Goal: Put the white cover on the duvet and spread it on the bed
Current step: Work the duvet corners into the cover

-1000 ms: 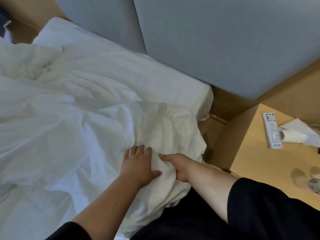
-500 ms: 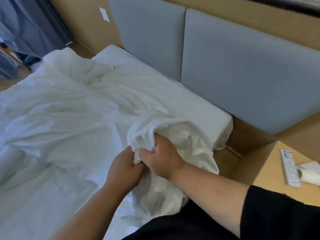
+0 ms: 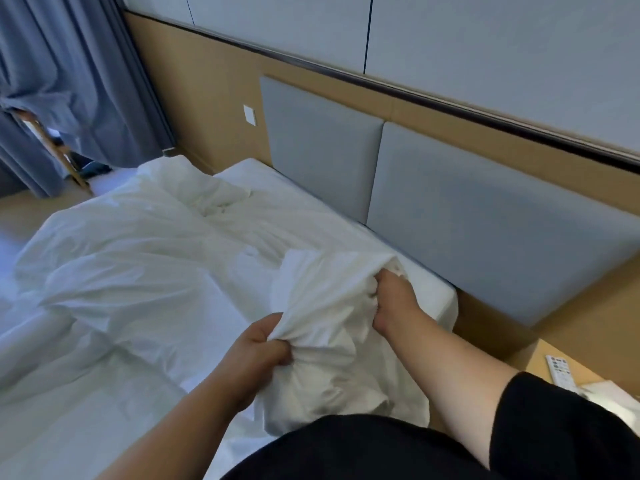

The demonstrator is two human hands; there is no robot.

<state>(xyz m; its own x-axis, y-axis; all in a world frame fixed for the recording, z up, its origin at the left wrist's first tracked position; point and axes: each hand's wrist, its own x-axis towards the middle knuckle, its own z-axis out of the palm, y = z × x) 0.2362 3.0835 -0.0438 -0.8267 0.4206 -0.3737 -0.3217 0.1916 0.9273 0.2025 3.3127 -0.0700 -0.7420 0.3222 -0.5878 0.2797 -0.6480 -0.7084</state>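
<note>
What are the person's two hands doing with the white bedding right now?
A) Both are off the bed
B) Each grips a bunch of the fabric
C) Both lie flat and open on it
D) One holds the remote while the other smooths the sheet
B: the left hand and the right hand each have their fingers curled round a bunch of the white cover, near the grey headboard.

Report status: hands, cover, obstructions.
Left hand grips bunched white cover; right hand grips its far corner near the headboard. Cover crumpled, not spread on the bed. No obstruction in view.
</note>
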